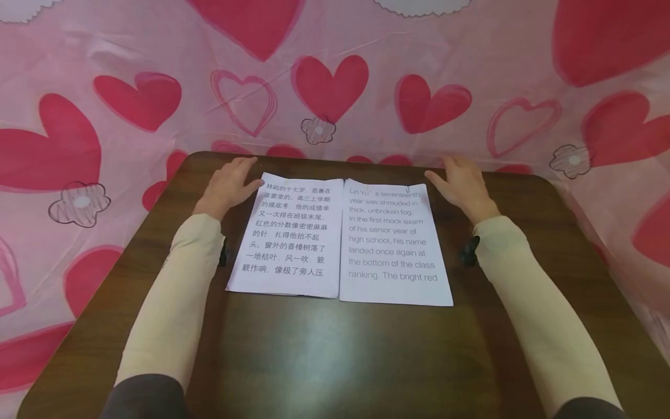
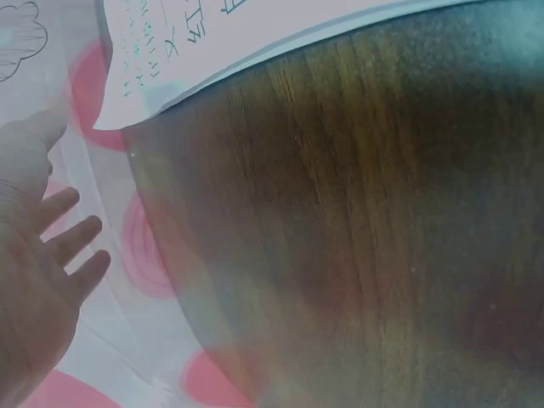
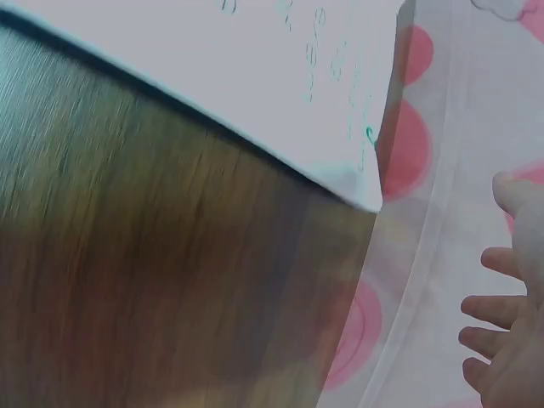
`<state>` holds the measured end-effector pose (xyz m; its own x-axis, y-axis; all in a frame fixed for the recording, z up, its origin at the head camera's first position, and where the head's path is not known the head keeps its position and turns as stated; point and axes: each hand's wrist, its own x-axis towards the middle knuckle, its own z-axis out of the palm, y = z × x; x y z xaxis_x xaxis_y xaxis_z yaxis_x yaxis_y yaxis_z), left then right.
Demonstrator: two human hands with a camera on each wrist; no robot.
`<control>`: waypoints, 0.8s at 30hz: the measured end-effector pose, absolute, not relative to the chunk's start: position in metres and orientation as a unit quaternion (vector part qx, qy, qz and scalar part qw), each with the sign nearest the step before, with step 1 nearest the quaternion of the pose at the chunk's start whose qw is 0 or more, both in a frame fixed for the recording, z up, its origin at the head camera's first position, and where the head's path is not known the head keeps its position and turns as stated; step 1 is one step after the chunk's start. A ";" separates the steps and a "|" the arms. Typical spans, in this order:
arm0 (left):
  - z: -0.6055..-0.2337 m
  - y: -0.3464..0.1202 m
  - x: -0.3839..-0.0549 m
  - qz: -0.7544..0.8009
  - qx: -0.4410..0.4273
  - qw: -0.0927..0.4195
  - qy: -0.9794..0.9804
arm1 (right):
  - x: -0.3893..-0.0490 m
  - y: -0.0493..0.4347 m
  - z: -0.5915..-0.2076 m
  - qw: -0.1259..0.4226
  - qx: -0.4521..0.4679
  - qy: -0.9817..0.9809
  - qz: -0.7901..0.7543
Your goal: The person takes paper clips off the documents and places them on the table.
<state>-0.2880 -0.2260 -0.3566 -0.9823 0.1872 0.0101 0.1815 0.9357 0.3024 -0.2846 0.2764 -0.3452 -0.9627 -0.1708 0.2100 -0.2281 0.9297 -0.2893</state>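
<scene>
Two stacks of printed paper lie side by side on the brown wooden table (image 1: 293,343). Chinese text covers the left stack (image 1: 293,233); English text covers the right stack (image 1: 392,244). Small clips sit along their top edges, one a dark paper clip (image 1: 407,189) on the right stack. My left hand (image 1: 226,185) is beside the upper left corner of the Chinese pages, fingers spread and holding nothing. On the other side, my right hand (image 1: 466,185) is near the upper right corner of the English pages, fingers extended, also holding nothing. Both wrist views show the fingers apart from the paper.
A pink cloth with red hearts (image 1: 331,87) hangs behind the table and around its sides. The table's far edge (image 1: 314,161) runs just beyond the pages. Dark wrist devices (image 1: 469,250) sit on both wrists, against light sleeves (image 1: 539,308).
</scene>
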 end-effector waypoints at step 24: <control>-0.376 -0.216 -0.295 0.257 0.063 0.062 0.962 | -0.300 0.200 -0.363 -0.021 0.069 -0.973 0.219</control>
<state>-0.2951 -0.2162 -0.3756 -0.9844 0.1527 -0.0872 0.0890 0.8603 0.5019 -0.2999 0.2000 -0.3627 -0.9895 -0.1442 -0.0095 -0.1262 0.8941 -0.4297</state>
